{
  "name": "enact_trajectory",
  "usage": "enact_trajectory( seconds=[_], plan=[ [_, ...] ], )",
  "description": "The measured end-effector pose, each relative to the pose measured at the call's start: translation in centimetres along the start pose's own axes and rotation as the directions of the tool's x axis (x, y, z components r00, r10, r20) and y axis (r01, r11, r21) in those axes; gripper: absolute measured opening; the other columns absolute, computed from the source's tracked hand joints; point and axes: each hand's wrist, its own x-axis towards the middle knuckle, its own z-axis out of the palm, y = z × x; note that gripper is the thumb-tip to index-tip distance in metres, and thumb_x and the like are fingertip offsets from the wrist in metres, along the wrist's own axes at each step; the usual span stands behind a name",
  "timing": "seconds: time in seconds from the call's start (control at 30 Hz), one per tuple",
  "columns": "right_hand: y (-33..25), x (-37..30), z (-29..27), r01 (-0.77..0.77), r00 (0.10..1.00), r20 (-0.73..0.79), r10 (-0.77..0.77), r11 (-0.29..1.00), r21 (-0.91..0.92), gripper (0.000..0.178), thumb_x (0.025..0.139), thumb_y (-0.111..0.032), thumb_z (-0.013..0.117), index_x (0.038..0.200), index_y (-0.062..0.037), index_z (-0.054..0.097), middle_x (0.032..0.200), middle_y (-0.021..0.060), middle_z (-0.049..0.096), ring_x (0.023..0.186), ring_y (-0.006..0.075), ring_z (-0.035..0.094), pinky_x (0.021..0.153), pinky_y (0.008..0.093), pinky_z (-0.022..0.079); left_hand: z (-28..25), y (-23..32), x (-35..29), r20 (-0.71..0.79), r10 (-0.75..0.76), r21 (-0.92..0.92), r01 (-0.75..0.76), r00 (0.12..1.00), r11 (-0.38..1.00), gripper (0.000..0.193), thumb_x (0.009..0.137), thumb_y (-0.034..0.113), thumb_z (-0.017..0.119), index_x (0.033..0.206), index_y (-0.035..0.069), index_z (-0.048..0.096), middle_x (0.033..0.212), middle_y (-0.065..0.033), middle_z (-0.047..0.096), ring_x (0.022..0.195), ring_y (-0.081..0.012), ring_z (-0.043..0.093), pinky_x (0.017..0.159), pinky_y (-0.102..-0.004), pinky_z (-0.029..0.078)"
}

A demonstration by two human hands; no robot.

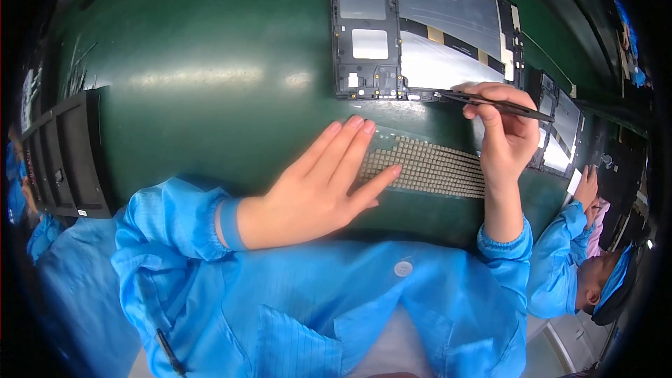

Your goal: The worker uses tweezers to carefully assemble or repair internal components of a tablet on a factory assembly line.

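Note:
My left hand (315, 182) lies flat with its fingers stretched out over the left end of a clear sheet (437, 168) covered in rows of small beige square pads. In my right hand (505, 140) is a pair of black tweezers (521, 109), pinched between thumb and fingers and pointing left. The tweezer tips are at the near edge of an open tablet-like device (367, 3), which has a black frame, silvery plates and a dark-and-gold ribbon strip. Whether the tips hold a small piece is too small to tell.
A second similar device (560, 126) lies to the right, close to a co-worker's hand (586, 185). Black trays (66, 154) stand at the left on the green table (210, 42). Another person in blue (45, 234) is at the far left.

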Motion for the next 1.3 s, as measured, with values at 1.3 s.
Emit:
enact_trajectory(
  seconds=[1.3],
  plan=[
    [-1.6, -4.7, 3.8, 0.085, 0.975, 0.223, -0.020, 0.955, -0.283, 0.020, 0.074, 0.005, 0.072, 0.092, 0.0036, 0.063, 0.092, 0.0163, 0.067, 0.084, 0.0260, 0.067, 0.072, 0.0312, 0.055, 0.2, 0.4, 0.1, 0.033, -0.012, -0.002, 0.012, 0.999, 1.000, 0.065, 0.070, 0.040, 0.067, 0.131, 0.023, 0.052, 0.135, -0.0220, 0.045, 0.123, -0.0398, 0.045, 0.103, -0.0469, 0.037]
  ],
)
